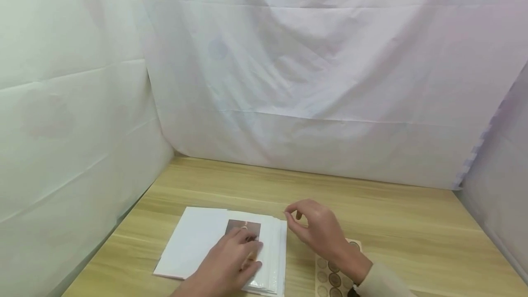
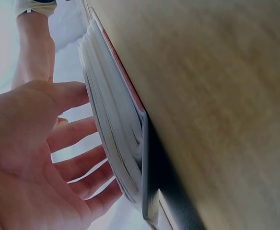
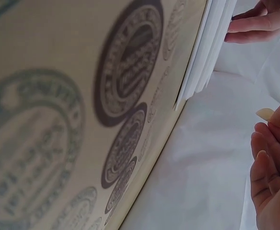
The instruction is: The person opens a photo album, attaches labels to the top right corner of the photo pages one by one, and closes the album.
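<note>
Album [image 1: 193,243]: lies open on the tabletop [image 1: 412,230], its white cover folded out to your left, its thick stack of pages on the right
Photo [image 1: 253,227]: shows on the top page, partly covered by your left hand [image 1: 231,256]
On the pages: your left hand rests there, fingers spread apart
Pinch: your right hand [image 1: 321,227] has thumb and forefinger together on a small pale piece [image 3: 264,114], raised near the album's right edge
Sheet [image 1: 328,283]: bears round printed seals, lies right of the album, partly hidden below your right wrist
Backdrop [image 1: 313,81]: white cloth hangs behind the tabletop
</note>
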The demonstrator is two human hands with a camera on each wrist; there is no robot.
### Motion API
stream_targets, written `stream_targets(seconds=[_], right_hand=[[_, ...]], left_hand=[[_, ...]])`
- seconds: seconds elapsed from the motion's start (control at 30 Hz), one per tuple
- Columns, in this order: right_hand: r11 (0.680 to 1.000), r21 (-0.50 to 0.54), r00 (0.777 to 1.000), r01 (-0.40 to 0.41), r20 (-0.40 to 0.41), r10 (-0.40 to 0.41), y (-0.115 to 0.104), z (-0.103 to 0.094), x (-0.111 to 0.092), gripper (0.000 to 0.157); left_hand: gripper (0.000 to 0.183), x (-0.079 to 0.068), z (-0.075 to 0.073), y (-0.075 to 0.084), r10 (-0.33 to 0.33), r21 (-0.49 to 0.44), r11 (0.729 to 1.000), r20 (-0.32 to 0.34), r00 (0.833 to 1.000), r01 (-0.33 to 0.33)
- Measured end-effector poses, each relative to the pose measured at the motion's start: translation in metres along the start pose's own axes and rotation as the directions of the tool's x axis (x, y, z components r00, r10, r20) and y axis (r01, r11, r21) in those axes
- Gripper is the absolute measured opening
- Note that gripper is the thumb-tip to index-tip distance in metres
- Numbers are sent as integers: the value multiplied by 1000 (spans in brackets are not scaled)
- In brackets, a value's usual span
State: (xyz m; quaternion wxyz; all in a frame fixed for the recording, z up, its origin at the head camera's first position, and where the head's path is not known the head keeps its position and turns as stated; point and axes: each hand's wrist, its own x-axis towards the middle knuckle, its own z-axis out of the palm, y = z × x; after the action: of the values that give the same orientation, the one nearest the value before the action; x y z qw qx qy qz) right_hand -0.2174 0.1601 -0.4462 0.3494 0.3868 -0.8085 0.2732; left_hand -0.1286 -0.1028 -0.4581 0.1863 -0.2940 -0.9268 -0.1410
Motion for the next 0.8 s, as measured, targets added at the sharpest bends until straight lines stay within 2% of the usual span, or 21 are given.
stream_targets(seconds=[0.23,0.47,0.6,0.8], right_hand=[[1000,-27,998,6,61,-5,-3,11,5,8],[997,-71,993,31,117,-22,-6,24,12,12],[993,-107,989,52,147,-36,-6,29,17,9],[990,-129,979,64,199,-37,-5,37,22,7]], left_hand=[[25,3,-2,2,-16,25,1000,47,999,15],[21,2,1,0,51,49,998,-26,998,-50],[20,3,2,-1,79,66,995,-65,995,-75],[18,3,0,0,63,78,995,-35,997,-60]])
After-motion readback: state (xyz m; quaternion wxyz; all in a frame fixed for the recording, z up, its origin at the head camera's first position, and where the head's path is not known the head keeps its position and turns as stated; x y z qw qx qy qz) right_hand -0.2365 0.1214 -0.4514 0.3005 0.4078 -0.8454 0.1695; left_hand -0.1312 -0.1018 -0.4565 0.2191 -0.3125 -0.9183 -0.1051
